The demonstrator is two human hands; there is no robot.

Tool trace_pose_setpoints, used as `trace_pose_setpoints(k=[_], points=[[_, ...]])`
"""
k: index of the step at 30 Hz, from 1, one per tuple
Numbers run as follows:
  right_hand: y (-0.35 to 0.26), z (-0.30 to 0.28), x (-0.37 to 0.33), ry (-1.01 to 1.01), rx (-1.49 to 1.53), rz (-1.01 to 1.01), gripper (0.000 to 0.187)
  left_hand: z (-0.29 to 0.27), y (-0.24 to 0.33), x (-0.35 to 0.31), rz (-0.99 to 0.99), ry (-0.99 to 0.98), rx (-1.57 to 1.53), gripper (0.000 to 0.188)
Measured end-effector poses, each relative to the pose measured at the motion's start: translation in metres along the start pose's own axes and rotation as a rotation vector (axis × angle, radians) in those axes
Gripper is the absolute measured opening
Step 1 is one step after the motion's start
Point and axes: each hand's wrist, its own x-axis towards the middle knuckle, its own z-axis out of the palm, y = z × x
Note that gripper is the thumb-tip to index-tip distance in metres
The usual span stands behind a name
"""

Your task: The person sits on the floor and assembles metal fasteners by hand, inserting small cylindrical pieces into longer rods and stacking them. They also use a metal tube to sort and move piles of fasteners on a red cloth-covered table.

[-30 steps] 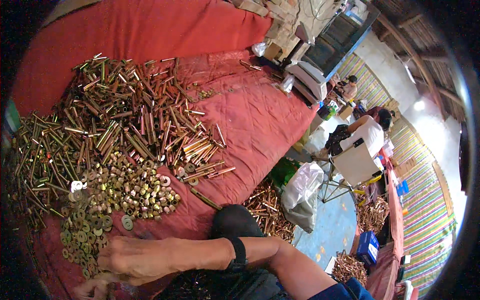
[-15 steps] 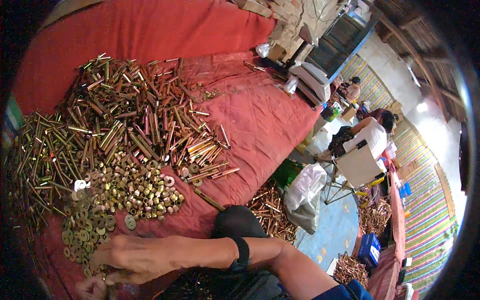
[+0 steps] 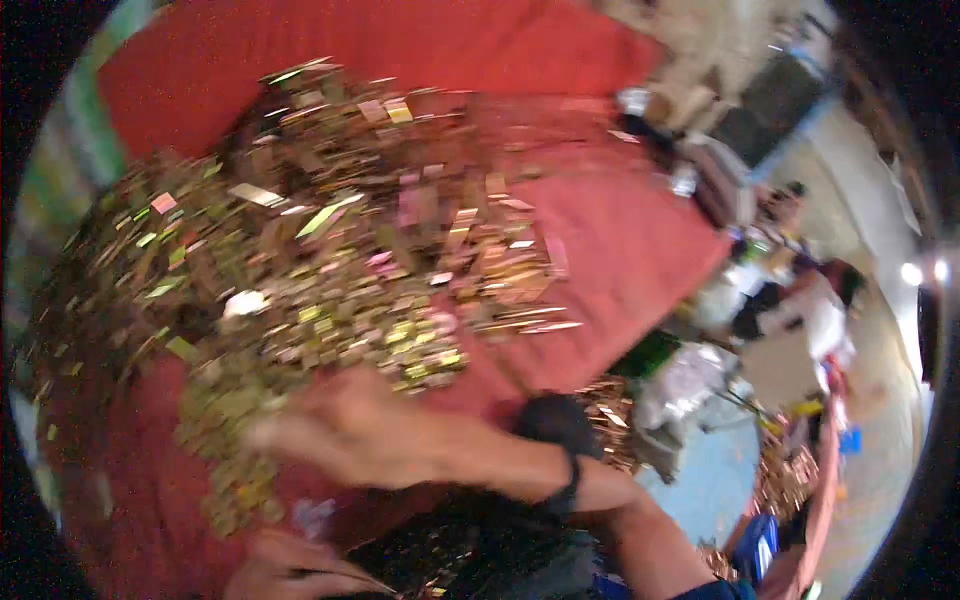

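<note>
My right hand (image 3: 345, 430) reaches over the edge of a heap of flat metal washers (image 3: 230, 420), a black band on its wrist. Motion smears its fingers, so whether they hold anything is hidden. Lower down, at the bottom edge, is my left hand (image 3: 280, 565), partly cut off and blurred, apart from the right one. Beyond the washers lie short brass-coloured metal sleeves or nuts (image 3: 400, 345). Behind those spreads a large heap of metal tubes or bolt sleeves (image 3: 330, 170), all blurred.
Everything lies on a red quilted cloth (image 3: 620, 240). A dark rounded shape (image 3: 560, 425) is beside my right forearm. To the right are a white plastic sack (image 3: 685, 385), more copper-coloured parts (image 3: 785, 470), a blue box (image 3: 755, 545), and a scale (image 3: 715, 180). A person sits farther right.
The whole view has shifted, the heaps now sitting farther right and blurred. My right hand has lifted away from my left, up toward the washers and sleeves; the two were close together before.
</note>
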Motion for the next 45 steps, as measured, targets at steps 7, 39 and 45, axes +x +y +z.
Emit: trace_pose_setpoints(k=[7, 39, 45], points=[[-0.033, -0.022, 0.003, 0.097, 0.306, 0.438, 0.036, 0.023, -0.02, -0.027, -0.005, 0.84, -0.029, 0.022], [0.011, -0.007, -0.009, -0.246, -0.159, 0.011, 0.039, 0.026, -0.074, 0.069, -0.417, 1.405, 0.696, 0.08], [0.009, 0.001, -0.017, -0.015, 0.687, 0.406, 0.03, 0.009, -0.076, 0.063, -0.115, 1.428, 0.423, 0.077]])
